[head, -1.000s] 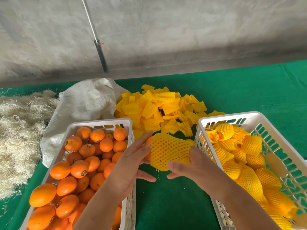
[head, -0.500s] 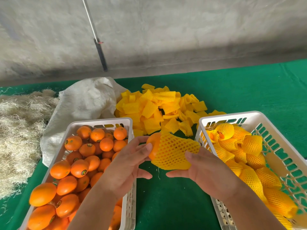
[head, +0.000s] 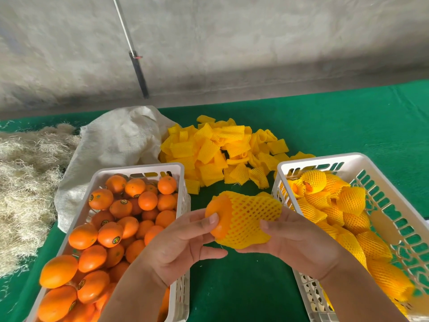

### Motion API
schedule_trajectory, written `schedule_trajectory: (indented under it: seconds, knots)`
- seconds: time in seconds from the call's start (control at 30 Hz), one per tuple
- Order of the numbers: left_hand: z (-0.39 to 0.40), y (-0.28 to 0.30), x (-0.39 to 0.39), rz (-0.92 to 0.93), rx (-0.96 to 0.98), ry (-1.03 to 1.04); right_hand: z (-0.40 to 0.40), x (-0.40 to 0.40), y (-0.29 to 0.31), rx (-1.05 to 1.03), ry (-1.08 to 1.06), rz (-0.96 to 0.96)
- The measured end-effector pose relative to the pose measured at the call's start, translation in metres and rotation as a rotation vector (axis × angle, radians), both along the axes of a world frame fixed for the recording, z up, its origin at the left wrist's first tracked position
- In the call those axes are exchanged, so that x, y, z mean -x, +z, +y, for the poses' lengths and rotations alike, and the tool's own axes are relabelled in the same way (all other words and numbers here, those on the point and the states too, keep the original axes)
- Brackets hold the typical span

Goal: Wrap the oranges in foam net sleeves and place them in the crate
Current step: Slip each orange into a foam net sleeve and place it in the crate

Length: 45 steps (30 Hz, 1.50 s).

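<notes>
A table covered in green cloth [head: 336, 126] carries everything. On its near left sits a white plastic crate [head: 139, 169] filled with bare oranges; on its near right, a second white crate [head: 325, 159] holding oranges in yellow net sleeves. Between and behind the two lies a loose pile of empty yellow foam net sleeves [head: 222, 152]. A pale woven sack [head: 116, 145] is crumpled just behind the left crate, touching the sleeve pile. Further left spreads a heap of straw-like shredded fibre [head: 25, 182].
</notes>
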<state>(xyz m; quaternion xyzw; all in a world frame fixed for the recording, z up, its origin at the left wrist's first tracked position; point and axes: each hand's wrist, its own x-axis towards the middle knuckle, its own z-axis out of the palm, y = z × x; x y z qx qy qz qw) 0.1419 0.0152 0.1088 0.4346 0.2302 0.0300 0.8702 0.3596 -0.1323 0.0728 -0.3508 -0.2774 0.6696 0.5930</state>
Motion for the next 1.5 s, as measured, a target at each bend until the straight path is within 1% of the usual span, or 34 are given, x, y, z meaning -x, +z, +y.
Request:
schedule_trajectory:
  seconds: [0.13, 0.27, 0.4, 0.43, 0.5, 0.57, 0.67, 0.73, 0.87, 0.93, 1.2, 1.27, 1.37, 1.5]
  knots:
    - [0.001, 0.003, -0.003, 0.007, 0.006, 0.069, 0.004, 0.002, 0.005, -0.009, -0.024, -0.029]
    - [0.006, 0.005, -0.001, -0.016, 0.027, 0.092, 0.003, 0.0, 0.019, -0.12, 0.12, 0.054]
    - [0.011, 0.009, 0.003, -0.07, 0.072, 0.112, 0.003, -0.004, 0.026, -0.175, 0.161, 0.158]
    - [0.013, 0.01, 0.005, -0.08, 0.082, 0.136, 0.003, -0.005, 0.026, -0.174, 0.154, 0.156]
    - [0.018, 0.013, 0.01, -0.092, 0.062, 0.167, 0.003, -0.009, 0.025, -0.158, 0.126, 0.053]
    - [0.023, 0.016, 0.015, -0.081, -0.003, 0.16, 0.003, -0.014, 0.025, -0.135, 0.101, -0.075]
    - [0.024, 0.017, 0.017, -0.041, -0.136, 0.129, 0.002, -0.014, 0.023, -0.083, 0.04, -0.148]
    - [0.02, 0.017, 0.016, 0.0, -0.227, 0.136, 0.004, -0.009, 0.021, -0.035, -0.037, -0.182]
    - [0.01, 0.023, 0.006, 0.1, -0.415, 0.165, 0.009, 0.0, 0.016, 0.091, -0.214, -0.176]
    - [0.006, 0.024, 0.002, 0.13, -0.468, 0.178, 0.011, 0.006, 0.017, 0.091, -0.219, -0.187]
    - [-0.004, 0.021, -0.005, 0.161, -0.555, 0.226, 0.021, 0.03, 0.025, 0.091, -0.262, -0.196]
    - [-0.006, 0.017, -0.006, 0.186, -0.617, 0.248, 0.023, 0.038, 0.024, 0.117, -0.273, -0.177]
    - [-0.008, 0.014, -0.007, 0.228, -0.7, 0.284, 0.023, 0.046, 0.025, 0.136, -0.247, -0.21]
    - [-0.013, 0.011, -0.008, 0.33, -0.847, 0.24, 0.02, 0.054, 0.02, 0.191, -0.273, -0.162]
